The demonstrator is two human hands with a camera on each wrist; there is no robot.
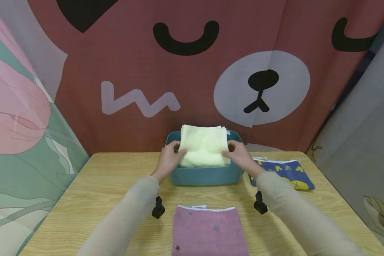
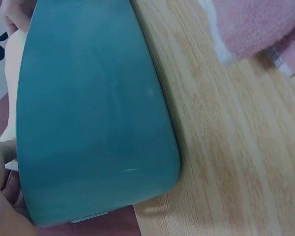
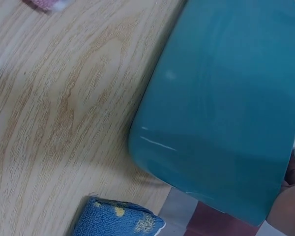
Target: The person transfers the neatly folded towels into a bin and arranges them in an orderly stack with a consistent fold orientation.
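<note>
A folded pale yellow towel (image 1: pixel 204 145) is held by its two side edges over a teal plastic bin (image 1: pixel 206 176), its lower part inside the rim. My left hand (image 1: pixel 169 158) pinches the towel's left edge between thumb and fingers. On the opposite edge my right hand (image 1: pixel 241 154) pinches it the same way. Both wrist views are mostly filled by the bin's outer wall (image 2: pixel 93 113), with part of the left hand (image 2: pixel 7 196) and part of the right hand (image 3: pixel 290 206) at its rim. What lies deeper in the bin is hidden.
A folded pink towel with stars (image 1: pixel 209 231) lies at the table's near side. To the right of the bin is a folded blue towel with yellow prints (image 1: pixel 288 172), partly behind the right forearm. A printed curtain (image 1: pixel 140 71) hangs behind the wooden table (image 1: pixel 115 177).
</note>
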